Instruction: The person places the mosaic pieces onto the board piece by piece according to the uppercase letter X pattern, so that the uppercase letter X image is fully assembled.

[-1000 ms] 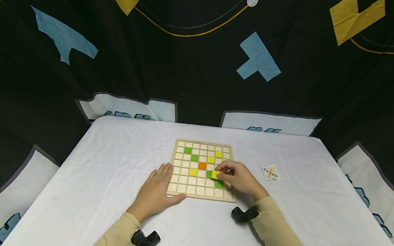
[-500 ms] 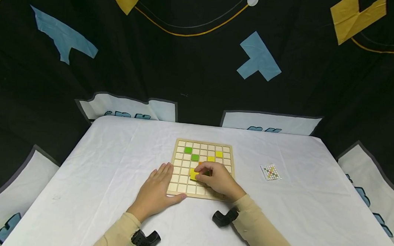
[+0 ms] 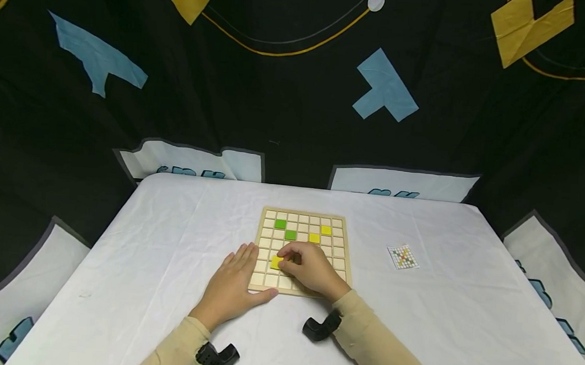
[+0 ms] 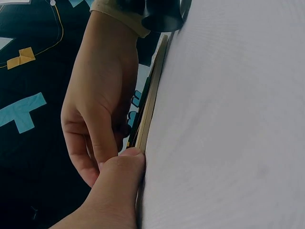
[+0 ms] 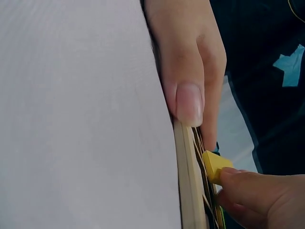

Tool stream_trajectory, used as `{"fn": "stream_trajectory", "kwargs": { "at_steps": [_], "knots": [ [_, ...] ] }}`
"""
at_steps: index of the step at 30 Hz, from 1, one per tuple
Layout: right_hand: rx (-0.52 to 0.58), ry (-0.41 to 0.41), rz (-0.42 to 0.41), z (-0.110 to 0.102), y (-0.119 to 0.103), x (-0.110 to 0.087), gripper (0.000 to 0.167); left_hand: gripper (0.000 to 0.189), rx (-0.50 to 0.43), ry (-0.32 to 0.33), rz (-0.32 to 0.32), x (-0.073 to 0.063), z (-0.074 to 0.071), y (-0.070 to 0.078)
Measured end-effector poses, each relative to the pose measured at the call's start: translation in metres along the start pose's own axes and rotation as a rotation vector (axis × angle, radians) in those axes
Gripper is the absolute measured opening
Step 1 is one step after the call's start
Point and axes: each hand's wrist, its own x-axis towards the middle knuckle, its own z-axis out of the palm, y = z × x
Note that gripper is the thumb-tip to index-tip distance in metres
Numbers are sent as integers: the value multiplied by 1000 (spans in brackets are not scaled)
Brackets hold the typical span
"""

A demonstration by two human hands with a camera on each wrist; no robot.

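A square wooden grid board (image 3: 270, 280) of pale cells lies mid-table. Between its thumb and fingertips my right hand (image 3: 313, 269) pinches a yellow square tile (image 3: 275, 262) over the board's left part, near the front. In the right wrist view the tile (image 5: 215, 164) stands tilted against or just above the board; contact is hard to tell. My left hand (image 3: 230, 284) lies along the board's left edge, fingers straight, thumb at the front edge. Two green tiles, the nearer one a green tile (image 3: 291, 235), and two yellow tiles, including a yellow tile (image 3: 314, 237), show farther back. My right hand covers the middle cells.
A small card with a coloured grid pattern (image 3: 403, 256) lies on the white cloth (image 3: 445, 301) to the right of the board. A black curtain (image 3: 276, 110) with blue and yellow patches hangs behind the table. Each wrist carries a black camera mount (image 3: 217, 358).
My right hand has moved left across the board with the yellow tile in its pinch, covering the orange tile and others on the way. The left hand has stayed in place.
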Motion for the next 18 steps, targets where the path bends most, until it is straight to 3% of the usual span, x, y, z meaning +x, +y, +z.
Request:
{"fn": "stream_trajectory", "kwargs": {
  "at_steps": [7, 18],
  "knots": [
    [-65, 34, -11, 1, -1, -1, 12, 107, 16, 8, 9, 1, 0, 1],
    [-118, 20, 8, 5, 0, 1, 10, 108, 17, 9, 12, 1, 2, 0]
  ]
}}
